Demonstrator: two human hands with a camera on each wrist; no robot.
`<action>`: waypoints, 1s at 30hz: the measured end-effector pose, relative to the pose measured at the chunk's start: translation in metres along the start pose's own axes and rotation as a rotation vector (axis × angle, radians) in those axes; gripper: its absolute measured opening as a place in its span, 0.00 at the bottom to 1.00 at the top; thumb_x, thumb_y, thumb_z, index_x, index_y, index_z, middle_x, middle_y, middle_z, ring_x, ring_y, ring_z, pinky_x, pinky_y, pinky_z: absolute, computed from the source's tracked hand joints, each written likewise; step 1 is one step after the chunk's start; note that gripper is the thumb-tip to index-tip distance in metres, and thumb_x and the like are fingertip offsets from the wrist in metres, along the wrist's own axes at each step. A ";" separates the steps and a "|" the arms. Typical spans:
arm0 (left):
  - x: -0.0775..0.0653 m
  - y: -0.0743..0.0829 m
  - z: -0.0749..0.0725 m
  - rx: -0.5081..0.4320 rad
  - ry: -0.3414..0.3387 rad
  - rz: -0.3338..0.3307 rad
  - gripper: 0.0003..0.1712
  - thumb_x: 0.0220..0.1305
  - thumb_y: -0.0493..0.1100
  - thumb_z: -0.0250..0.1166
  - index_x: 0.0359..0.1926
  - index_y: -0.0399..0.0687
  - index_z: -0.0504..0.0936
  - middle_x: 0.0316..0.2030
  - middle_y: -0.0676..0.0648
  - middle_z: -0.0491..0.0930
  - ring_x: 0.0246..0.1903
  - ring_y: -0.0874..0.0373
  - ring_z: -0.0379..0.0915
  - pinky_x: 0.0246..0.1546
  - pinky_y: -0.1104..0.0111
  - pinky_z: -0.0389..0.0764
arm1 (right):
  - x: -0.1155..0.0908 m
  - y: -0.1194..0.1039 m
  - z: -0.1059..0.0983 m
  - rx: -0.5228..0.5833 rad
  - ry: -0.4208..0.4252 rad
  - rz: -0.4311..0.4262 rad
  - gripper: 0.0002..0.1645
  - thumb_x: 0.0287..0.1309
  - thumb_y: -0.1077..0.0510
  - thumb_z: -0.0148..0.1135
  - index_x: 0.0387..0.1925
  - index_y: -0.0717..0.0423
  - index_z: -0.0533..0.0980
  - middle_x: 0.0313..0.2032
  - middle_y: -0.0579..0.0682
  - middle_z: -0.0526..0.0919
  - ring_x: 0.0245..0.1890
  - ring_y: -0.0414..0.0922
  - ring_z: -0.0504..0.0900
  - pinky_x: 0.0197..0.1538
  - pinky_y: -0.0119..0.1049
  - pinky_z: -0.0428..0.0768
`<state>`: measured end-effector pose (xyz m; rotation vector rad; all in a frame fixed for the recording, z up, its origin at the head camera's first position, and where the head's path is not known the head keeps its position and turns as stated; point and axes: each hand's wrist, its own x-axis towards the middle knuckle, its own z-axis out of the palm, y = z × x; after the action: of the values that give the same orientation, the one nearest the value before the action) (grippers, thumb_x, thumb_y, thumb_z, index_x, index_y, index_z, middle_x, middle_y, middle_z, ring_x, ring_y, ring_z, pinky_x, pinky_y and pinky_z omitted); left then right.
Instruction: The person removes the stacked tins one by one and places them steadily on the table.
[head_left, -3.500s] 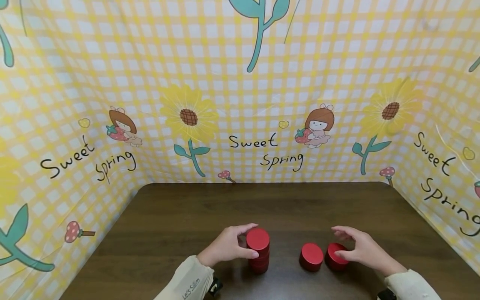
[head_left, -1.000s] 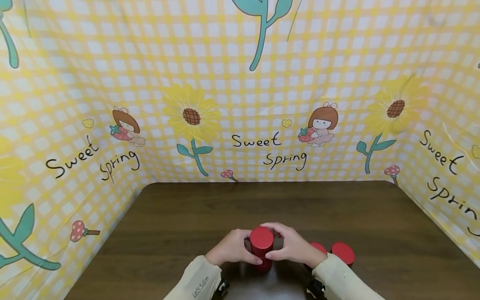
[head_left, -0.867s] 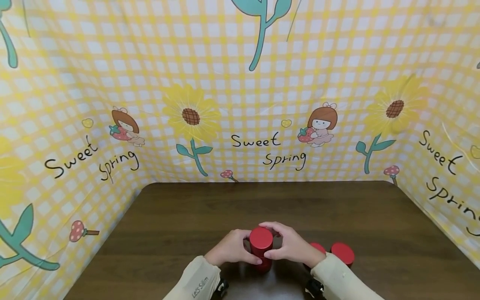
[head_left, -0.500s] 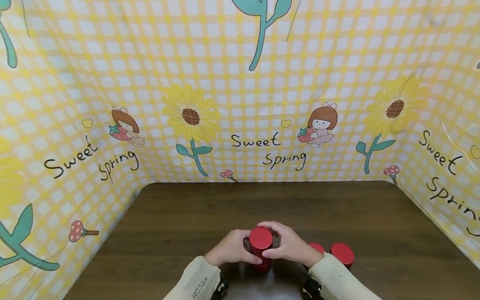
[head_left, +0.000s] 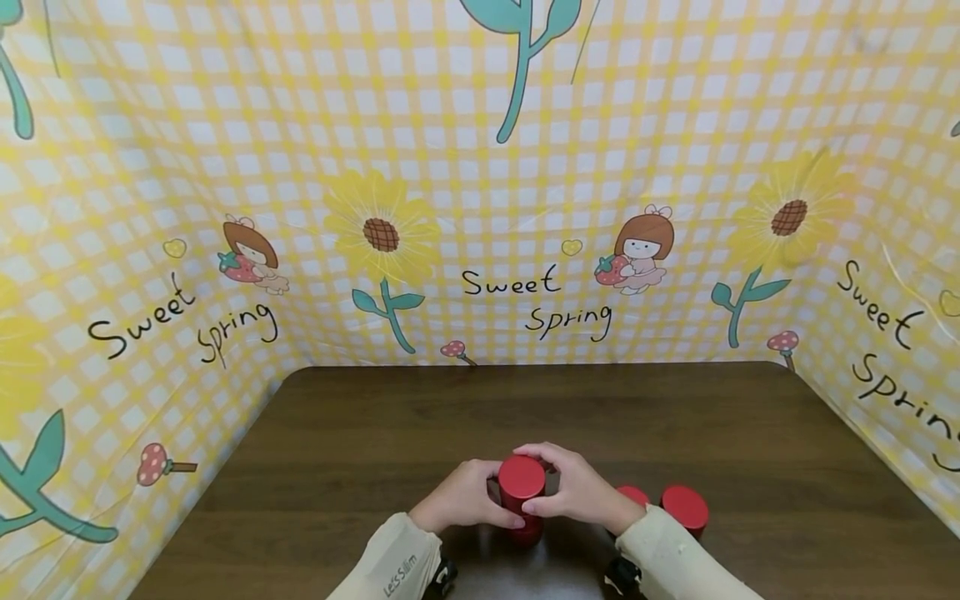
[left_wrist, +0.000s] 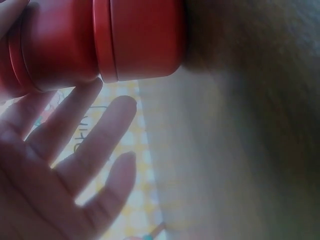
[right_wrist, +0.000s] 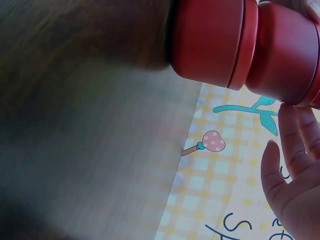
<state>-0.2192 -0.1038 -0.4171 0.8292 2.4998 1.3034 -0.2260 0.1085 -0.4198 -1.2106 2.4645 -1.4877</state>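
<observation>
Two lidded red tins stand stacked upright on the table in the head view, the upper tin [head_left: 522,477] on the lower tin [head_left: 529,533]. My left hand [head_left: 467,493] grips the stack from the left, thumb in front. From the right, my right hand [head_left: 576,490] holds the upper tin with thumb in front and index finger behind. In the left wrist view, some fingers [left_wrist: 87,135] of the left hand touch the upper tin while others spread free. The right wrist view shows fingers [right_wrist: 295,135] of the right hand below the upper tin's side.
To the right are two more red tins; one tin [head_left: 634,495] is partly hidden behind my right wrist, and the other tin [head_left: 684,507] sits beside my sleeve. A brown wooden table [head_left: 375,425] lies beneath. Yellow checked cloth [head_left: 480,200] surrounds its back and sides.
From 3.5 s ago, my right hand has left the tin at the right and come to the stack, beside the left hand. Over the last second it shifts only slightly left round the upper tin.
</observation>
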 end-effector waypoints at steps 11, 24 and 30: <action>0.000 0.000 -0.001 0.044 0.000 -0.004 0.14 0.45 0.44 0.78 0.34 0.45 0.86 0.28 0.57 0.83 0.27 0.62 0.72 0.29 0.74 0.73 | -0.001 -0.001 -0.003 0.025 0.000 0.016 0.33 0.50 0.55 0.71 0.56 0.62 0.72 0.46 0.51 0.79 0.43 0.39 0.75 0.46 0.37 0.75; -0.001 0.000 -0.002 0.068 0.001 0.002 0.24 0.46 0.45 0.78 0.46 0.43 0.85 0.38 0.52 0.85 0.32 0.67 0.74 0.35 0.73 0.73 | -0.005 -0.001 -0.008 -0.022 0.034 0.013 0.33 0.49 0.56 0.72 0.56 0.64 0.72 0.46 0.54 0.78 0.41 0.40 0.75 0.44 0.36 0.77; -0.001 0.002 -0.003 0.067 -0.010 -0.036 0.33 0.47 0.46 0.77 0.54 0.38 0.81 0.48 0.44 0.83 0.45 0.60 0.78 0.45 0.64 0.78 | -0.010 -0.002 -0.015 -0.030 0.025 0.034 0.33 0.49 0.56 0.72 0.56 0.64 0.72 0.47 0.54 0.78 0.42 0.41 0.75 0.44 0.37 0.77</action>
<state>-0.2182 -0.1054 -0.4137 0.7985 2.5510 1.2081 -0.2236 0.1253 -0.4133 -1.1557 2.5192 -1.4722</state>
